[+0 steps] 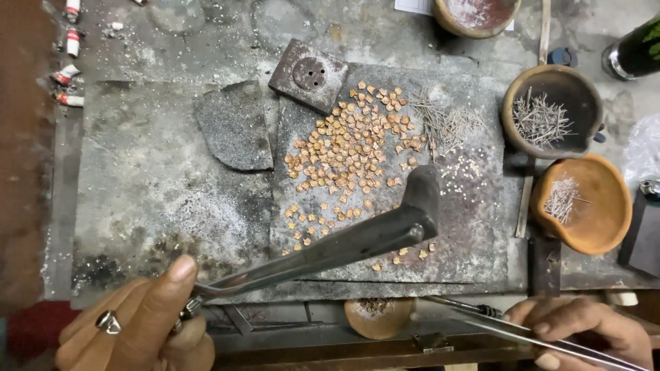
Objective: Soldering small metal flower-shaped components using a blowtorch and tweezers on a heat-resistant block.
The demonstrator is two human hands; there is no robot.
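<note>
Our left hand (141,323) (ring on one finger) is closed around the handle of a metal torch (357,237), thumb laid along it. Beyond that grip the torch runs up and right, its bent head above the dark slab (172,185). Just past the head lie small copper pieces (350,148); further right, thin wire bits (447,124) and two clay bowls (581,199). Our right hand (584,330) pinches long tweezers (522,333), tips pointing left toward the torch handle.
</note>
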